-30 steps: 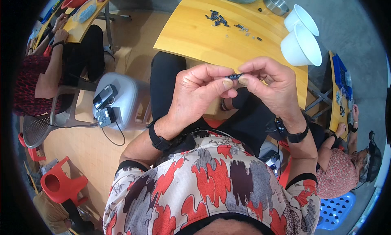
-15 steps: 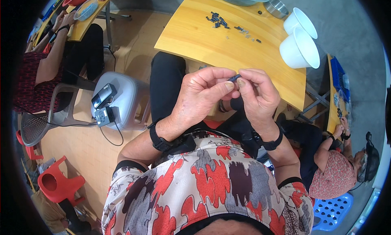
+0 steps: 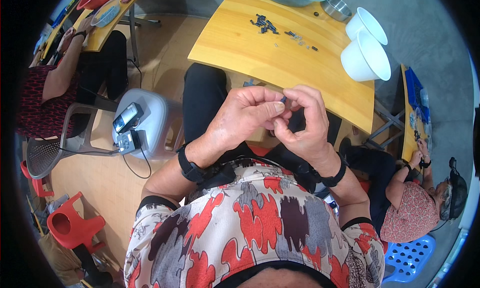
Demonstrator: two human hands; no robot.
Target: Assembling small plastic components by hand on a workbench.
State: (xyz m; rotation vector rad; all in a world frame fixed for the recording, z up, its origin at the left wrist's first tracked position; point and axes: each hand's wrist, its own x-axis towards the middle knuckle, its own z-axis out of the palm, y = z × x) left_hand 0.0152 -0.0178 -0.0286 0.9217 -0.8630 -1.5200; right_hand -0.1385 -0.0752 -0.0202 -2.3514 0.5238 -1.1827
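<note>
Between my two hands, just off the near edge of the wooden table [image 3: 220, 43], is a small dark plastic piece [image 3: 283, 99], mostly covered by fingers. My left hand [image 3: 245, 113] pinches it between thumb and forefinger. My right hand [image 3: 307, 119] has its forefinger at the piece's upper end, with the thumb bent below and apart from that finger; whether it grips anything is hidden. On the table beyond lie a loose pile of small dark parts [image 3: 264, 24] and a scatter of small clear pieces [image 3: 299, 38] with a few dark ones.
Two white tubs [image 3: 365, 58] stand at the table's right edge. Behind are a metal bowl [image 3: 336, 9] and a basin [image 3: 295, 0] of dark parts. A grey stool [image 3: 145, 138] holds devices with a cable. Other people work at tables left and right.
My right thumb has dropped away from the dark piece and bent lower, while the forefinger stays near its top. The left hand keeps its pinch, and the piece now points more upright.
</note>
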